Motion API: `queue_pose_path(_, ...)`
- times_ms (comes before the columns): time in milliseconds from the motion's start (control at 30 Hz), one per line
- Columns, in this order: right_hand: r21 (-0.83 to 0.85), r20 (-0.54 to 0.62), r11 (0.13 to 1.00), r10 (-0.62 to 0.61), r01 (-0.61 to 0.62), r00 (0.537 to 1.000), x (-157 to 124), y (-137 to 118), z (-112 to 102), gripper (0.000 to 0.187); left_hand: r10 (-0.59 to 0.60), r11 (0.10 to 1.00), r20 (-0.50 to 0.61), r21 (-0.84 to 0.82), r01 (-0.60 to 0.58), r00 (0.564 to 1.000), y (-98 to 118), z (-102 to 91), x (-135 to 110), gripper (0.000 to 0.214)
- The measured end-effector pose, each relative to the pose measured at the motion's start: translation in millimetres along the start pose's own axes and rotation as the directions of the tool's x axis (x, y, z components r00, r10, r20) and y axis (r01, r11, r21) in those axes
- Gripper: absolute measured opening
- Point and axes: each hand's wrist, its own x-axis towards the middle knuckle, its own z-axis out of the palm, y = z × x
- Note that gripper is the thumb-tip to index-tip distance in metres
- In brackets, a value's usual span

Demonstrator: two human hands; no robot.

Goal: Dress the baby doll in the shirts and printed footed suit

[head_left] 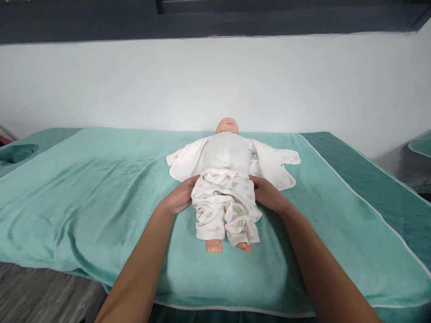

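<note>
A baby doll [227,125] lies on its back, head toward the wall and feet toward me. Patterned white baby pants [225,202] cover its legs up to the waist, with both feet showing below the cuffs. My left hand [184,194] is closed on the left side of the pants near the waistband. At the opposite side, my right hand [266,190] grips the waist edge. The fingertips of both are hidden behind the cloth. A white baby jacket [274,168] is spread open under the doll's torso, which has a plain white layer [225,150] over it.
A light green blanket [101,193] with some wrinkles covers the bed, over a darker green layer [377,175] at the right. The white wall [215,80] stands behind the bed. Grey flooring [37,291] shows at lower left.
</note>
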Motion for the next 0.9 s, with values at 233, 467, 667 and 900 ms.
queue_pose_path(233, -0.101, -0.039, 0.994, -0.038, 0.034, 0.998, 18, 5, -3, 0.014, 0.032, 0.998, -0.021, -0.052, -0.033, 0.999, -7, -0.7, 5, 0.053)
queue_pose_path(467, 0.015, 0.077, 0.996, -0.094, 0.093, 0.993, 18, 1, -8, 0.021, -0.026, 0.995, -0.063, -0.094, 0.02, 0.998, -12, 14.5, 11, 0.048)
queue_pose_path(667, 0.109, -0.101, 0.994, 0.019, -0.008, 0.995, 15, 11, -2, 0.025, 0.084, 0.994, -0.139, -0.06, -0.093, 0.987, -11, 21.6, 9, 0.042)
queue_pose_path(900, 0.016, -0.466, 0.993, 0.107, -0.113, 0.878, 31, 17, -3, 0.012, 0.085, 0.946, -0.181, -0.295, -0.136, 0.98, 0, 13.3, -2, 0.015)
